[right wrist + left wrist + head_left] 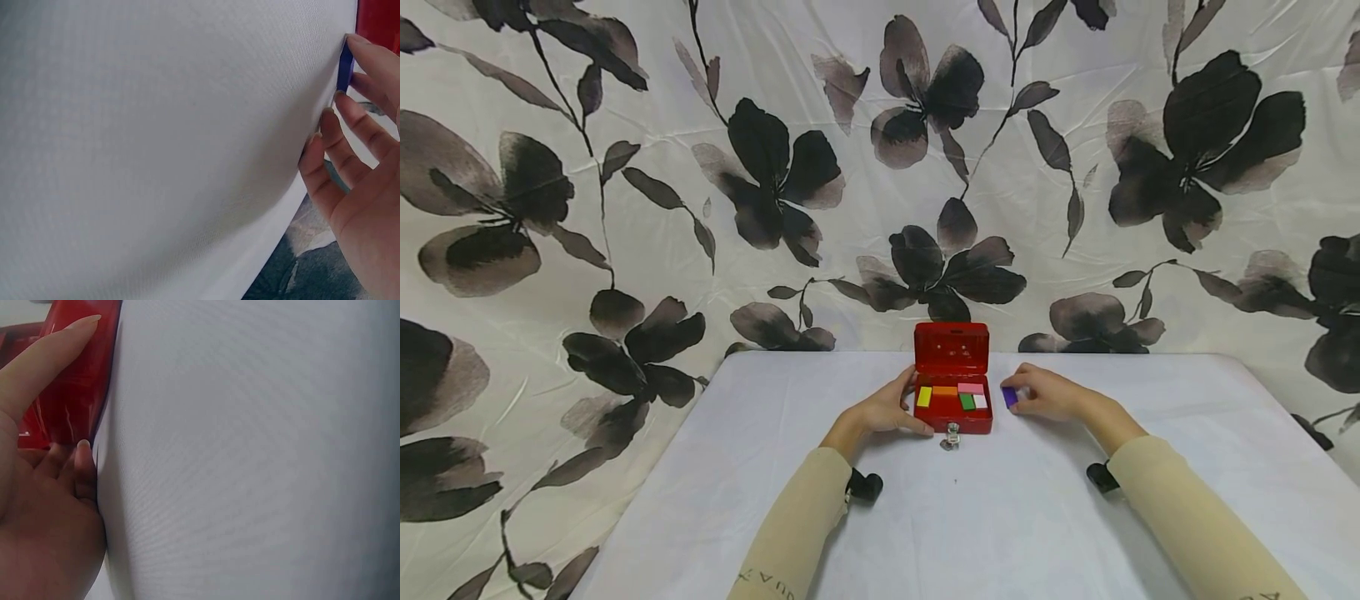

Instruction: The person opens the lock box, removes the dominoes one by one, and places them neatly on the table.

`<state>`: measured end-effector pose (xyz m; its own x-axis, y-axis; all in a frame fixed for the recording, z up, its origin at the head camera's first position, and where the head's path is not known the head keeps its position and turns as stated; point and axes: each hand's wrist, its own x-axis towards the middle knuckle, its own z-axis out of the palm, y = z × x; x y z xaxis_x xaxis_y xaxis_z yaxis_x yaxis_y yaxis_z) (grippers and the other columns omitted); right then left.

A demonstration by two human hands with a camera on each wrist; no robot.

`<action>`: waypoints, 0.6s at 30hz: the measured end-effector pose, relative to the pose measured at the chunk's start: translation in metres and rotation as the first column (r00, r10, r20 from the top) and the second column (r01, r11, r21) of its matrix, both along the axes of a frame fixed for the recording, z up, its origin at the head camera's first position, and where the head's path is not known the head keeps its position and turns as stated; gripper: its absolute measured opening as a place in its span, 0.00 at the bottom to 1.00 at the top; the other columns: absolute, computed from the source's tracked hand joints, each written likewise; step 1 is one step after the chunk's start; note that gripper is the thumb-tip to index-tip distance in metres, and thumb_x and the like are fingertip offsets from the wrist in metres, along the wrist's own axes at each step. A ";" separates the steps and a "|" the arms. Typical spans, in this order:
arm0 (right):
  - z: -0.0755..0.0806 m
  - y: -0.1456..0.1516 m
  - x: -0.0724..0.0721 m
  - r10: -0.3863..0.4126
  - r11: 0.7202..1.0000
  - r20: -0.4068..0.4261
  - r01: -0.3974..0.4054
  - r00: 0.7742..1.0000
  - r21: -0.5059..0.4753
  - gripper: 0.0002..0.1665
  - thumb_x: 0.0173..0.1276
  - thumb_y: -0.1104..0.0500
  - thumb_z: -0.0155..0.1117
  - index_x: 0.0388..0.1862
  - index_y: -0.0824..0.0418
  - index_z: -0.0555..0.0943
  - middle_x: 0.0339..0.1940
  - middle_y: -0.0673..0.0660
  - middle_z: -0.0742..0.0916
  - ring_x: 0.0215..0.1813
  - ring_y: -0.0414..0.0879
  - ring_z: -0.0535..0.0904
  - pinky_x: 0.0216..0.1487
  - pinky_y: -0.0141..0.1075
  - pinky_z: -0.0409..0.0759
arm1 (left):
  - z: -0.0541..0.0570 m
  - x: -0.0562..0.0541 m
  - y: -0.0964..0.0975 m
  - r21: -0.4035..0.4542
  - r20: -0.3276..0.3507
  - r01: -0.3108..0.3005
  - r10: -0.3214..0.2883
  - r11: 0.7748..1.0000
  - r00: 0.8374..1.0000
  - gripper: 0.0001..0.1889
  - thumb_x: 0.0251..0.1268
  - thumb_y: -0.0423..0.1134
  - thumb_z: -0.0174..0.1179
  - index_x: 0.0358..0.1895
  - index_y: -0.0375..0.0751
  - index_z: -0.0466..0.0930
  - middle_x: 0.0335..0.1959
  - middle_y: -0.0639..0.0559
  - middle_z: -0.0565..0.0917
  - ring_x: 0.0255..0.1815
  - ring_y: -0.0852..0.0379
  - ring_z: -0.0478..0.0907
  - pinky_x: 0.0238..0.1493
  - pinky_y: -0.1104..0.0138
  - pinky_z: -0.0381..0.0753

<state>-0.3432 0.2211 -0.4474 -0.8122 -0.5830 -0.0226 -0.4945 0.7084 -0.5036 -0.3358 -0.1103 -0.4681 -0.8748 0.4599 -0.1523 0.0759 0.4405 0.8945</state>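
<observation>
Block [1010, 397], purple, rectangular, just right of glossy red metal-looking box [972, 425] with raised lid [951, 346], is pinched in right hand [1045, 393], thumb against fingers, likely for control. Left hand [882, 412], thumb and fingers partly spread, holds box's near left corner, probably steadying it.

Red box [972, 423]; purple block [1010, 397]; white tablecloth [977, 533]; black-flowered pale backdrop [850, 192].

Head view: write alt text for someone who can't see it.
A person's right hand pinches a purple block beside an open red box that the left hand holds on a white tabletop. Inside lie a yellow block, an orange block, a pink block, a green block and a white block.
</observation>
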 end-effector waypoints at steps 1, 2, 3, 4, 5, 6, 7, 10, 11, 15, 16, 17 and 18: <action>0.000 0.000 0.000 -0.003 1.000 0.004 0.003 1.000 0.001 0.26 0.69 0.56 0.71 0.63 0.65 0.81 0.51 0.60 0.82 0.49 0.51 0.77 0.57 0.50 0.82 | -0.001 0.000 0.000 0.000 0.002 -0.001 0.001 1.000 1.000 0.62 0.47 0.41 0.83 0.83 0.59 0.47 0.78 0.57 0.65 0.77 0.52 0.60 0.73 0.52 0.69; 0.000 0.000 0.000 -0.007 1.000 0.006 0.007 1.000 0.001 0.26 0.69 0.56 0.71 0.63 0.65 0.81 0.51 0.60 0.82 0.49 0.51 0.77 0.57 0.49 0.82 | -0.001 0.000 0.000 0.001 0.002 0.000 0.000 1.000 1.000 0.62 0.47 0.41 0.83 0.83 0.59 0.47 0.78 0.57 0.65 0.77 0.52 0.60 0.73 0.52 0.69; 0.000 0.000 0.000 -0.014 1.000 0.012 0.014 1.000 -0.001 0.26 0.69 0.56 0.71 0.63 0.65 0.81 0.51 0.60 0.82 0.49 0.51 0.77 0.57 0.49 0.82 | -0.001 0.000 0.000 0.001 0.002 0.000 0.000 1.000 1.000 0.62 0.47 0.41 0.82 0.83 0.59 0.47 0.78 0.57 0.65 0.77 0.52 0.60 0.73 0.52 0.69; 0.000 0.001 0.000 -0.014 1.000 0.012 0.014 1.000 -0.003 0.26 0.69 0.56 0.71 0.63 0.65 0.81 0.51 0.60 0.82 0.49 0.51 0.77 0.56 0.49 0.82 | -0.001 0.000 0.000 0.000 0.000 -0.001 0.001 1.000 1.000 0.62 0.47 0.41 0.82 0.83 0.59 0.47 0.78 0.57 0.65 0.77 0.52 0.60 0.73 0.52 0.69; 0.000 0.001 0.000 -0.014 1.000 0.011 0.014 1.000 -0.006 0.26 0.69 0.56 0.71 0.62 0.65 0.81 0.51 0.60 0.82 0.48 0.51 0.77 0.56 0.49 0.82 | -0.001 0.000 0.000 -0.001 -0.002 0.000 0.000 1.000 1.000 0.62 0.47 0.41 0.82 0.83 0.59 0.47 0.78 0.57 0.65 0.77 0.52 0.60 0.73 0.52 0.69; 0.000 0.001 0.000 -0.014 1.000 0.010 0.015 1.000 -0.009 0.25 0.69 0.56 0.71 0.62 0.65 0.81 0.51 0.60 0.82 0.48 0.51 0.77 0.55 0.48 0.82 | -0.001 0.000 0.000 -0.002 -0.004 -0.001 0.001 1.000 1.000 0.62 0.48 0.41 0.82 0.83 0.59 0.47 0.78 0.57 0.65 0.77 0.52 0.60 0.73 0.52 0.69; 0.000 0.001 0.000 -0.016 1.000 0.010 0.016 1.000 -0.011 0.25 0.69 0.56 0.72 0.62 0.66 0.82 0.50 0.60 0.82 0.48 0.51 0.77 0.55 0.48 0.82 | -0.001 0.000 0.000 -0.002 -0.006 0.000 0.000 1.000 1.000 0.62 0.48 0.41 0.82 0.83 0.59 0.47 0.78 0.57 0.65 0.77 0.52 0.60 0.73 0.51 0.69; -0.001 0.001 -0.001 -0.022 1.000 0.012 0.022 1.000 -0.015 0.25 0.69 0.56 0.72 0.61 0.65 0.82 0.50 0.60 0.82 0.47 0.51 0.76 0.54 0.46 0.82 | -0.001 0.000 0.000 -0.001 -0.009 0.002 -0.002 1.000 1.000 0.62 0.48 0.41 0.82 0.83 0.59 0.47 0.78 0.56 0.65 0.77 0.52 0.60 0.73 0.51 0.69; -0.001 0.001 -0.001 -0.023 1.000 0.014 0.024 1.000 -0.016 0.25 0.69 0.56 0.72 0.61 0.65 0.82 0.50 0.60 0.82 0.47 0.51 0.76 0.54 0.46 0.82 | -0.001 0.000 0.001 -0.001 -0.009 0.003 -0.003 1.000 1.000 0.62 0.48 0.41 0.82 0.83 0.59 0.47 0.78 0.56 0.65 0.77 0.52 0.60 0.73 0.51 0.69; -0.001 0.001 -0.001 -0.032 0.999 0.018 0.033 0.999 -0.013 0.25 0.68 0.56 0.72 0.62 0.65 0.82 0.49 0.59 0.82 0.47 0.50 0.76 0.52 0.44 0.81 | -0.001 -0.001 0.001 -0.002 -0.008 0.007 -0.007 1.000 1.000 0.62 0.48 0.40 0.82 0.83 0.58 0.47 0.77 0.56 0.65 0.77 0.53 0.61 0.73 0.52 0.69; -0.001 0.001 -0.001 -0.034 0.999 0.018 0.034 0.999 -0.012 0.26 0.68 0.56 0.72 0.62 0.65 0.82 0.49 0.59 0.82 0.46 0.50 0.76 0.52 0.43 0.81 | -0.001 -0.002 0.001 -0.003 -0.008 0.008 -0.008 1.000 1.000 0.62 0.48 0.41 0.82 0.83 0.58 0.47 0.77 0.56 0.65 0.77 0.53 0.61 0.73 0.52 0.69; -0.001 0.001 -0.001 -0.035 0.999 0.019 0.036 0.999 -0.011 0.26 0.68 0.56 0.72 0.62 0.65 0.81 0.49 0.59 0.82 0.46 0.50 0.76 0.51 0.42 0.81 | -0.001 -0.002 0.000 -0.005 -0.010 0.009 -0.009 1.000 1.000 0.62 0.48 0.41 0.82 0.83 0.58 0.47 0.77 0.56 0.65 0.77 0.53 0.61 0.73 0.52 0.69; 0.000 0.001 -0.001 -0.036 0.999 0.018 0.036 0.999 -0.009 0.27 0.68 0.56 0.72 0.63 0.65 0.81 0.48 0.59 0.81 0.45 0.50 0.76 0.50 0.41 0.80 | -0.001 -0.002 0.000 -0.009 -0.012 0.009 -0.010 1.000 1.000 0.62 0.48 0.41 0.82 0.83 0.58 0.47 0.77 0.56 0.66 0.77 0.53 0.61 0.73 0.53 0.70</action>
<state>-0.3438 0.2216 -0.4475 -0.8320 -0.5539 -0.0319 -0.4600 0.7208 -0.5185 -0.3380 -0.1104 -0.4695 -0.8722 0.4669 -0.1459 0.0908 0.4475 0.8896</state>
